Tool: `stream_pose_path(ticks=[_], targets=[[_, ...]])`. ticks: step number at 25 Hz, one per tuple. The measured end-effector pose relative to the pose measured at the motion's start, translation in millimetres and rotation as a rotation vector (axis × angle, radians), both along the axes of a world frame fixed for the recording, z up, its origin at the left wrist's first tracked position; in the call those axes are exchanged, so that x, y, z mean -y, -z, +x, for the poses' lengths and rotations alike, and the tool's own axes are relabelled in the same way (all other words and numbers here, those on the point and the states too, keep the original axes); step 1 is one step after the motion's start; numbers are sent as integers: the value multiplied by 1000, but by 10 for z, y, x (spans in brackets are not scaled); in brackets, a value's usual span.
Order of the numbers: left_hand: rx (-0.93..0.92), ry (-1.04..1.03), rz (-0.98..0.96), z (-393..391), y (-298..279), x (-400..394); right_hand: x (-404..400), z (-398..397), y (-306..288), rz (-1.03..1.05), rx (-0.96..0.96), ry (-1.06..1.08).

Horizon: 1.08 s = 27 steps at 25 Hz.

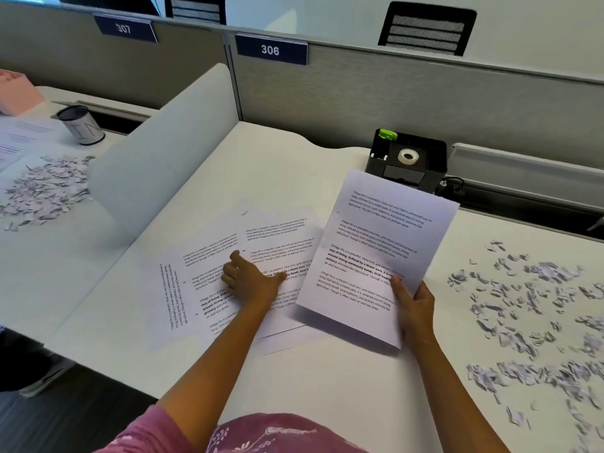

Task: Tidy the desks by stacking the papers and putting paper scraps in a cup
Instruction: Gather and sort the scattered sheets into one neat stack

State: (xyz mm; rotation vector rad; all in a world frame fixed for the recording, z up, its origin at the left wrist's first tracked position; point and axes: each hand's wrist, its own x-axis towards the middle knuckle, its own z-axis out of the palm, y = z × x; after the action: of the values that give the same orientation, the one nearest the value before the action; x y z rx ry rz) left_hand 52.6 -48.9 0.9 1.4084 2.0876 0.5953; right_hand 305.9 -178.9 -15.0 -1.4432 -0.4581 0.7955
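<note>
White desk [327, 380]: right hand [415, 308] pinches printed sheets [376, 256], thumb on top.

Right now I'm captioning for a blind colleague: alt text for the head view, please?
A person's right hand holds up printed sheets while the left hand rests on loose pages on a white desk; paper scraps lie to the right.
</note>
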Motion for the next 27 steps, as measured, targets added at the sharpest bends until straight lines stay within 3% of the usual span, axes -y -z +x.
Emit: stream_pose_path(ticks=[5,12,16,18,24,27], targets=[[90,10,-90,86,-164,-75,19,-10,9,-11,34,-46],[-109,-48,-302,83,-244,-184,35,2,-33,-5,33,-55],[-182,-50,-310,111,-299,-174,41,-1,-42,-22,43,-68],[-125,-38,-290,133,-320,-158,43,-7,-38,-29,55,-76],[313,9,-24,159,-257,-9,42,20,-29,-18,17,5],[421,79,-26,142,-207,125,58,48,-65,-16,-52,75]])
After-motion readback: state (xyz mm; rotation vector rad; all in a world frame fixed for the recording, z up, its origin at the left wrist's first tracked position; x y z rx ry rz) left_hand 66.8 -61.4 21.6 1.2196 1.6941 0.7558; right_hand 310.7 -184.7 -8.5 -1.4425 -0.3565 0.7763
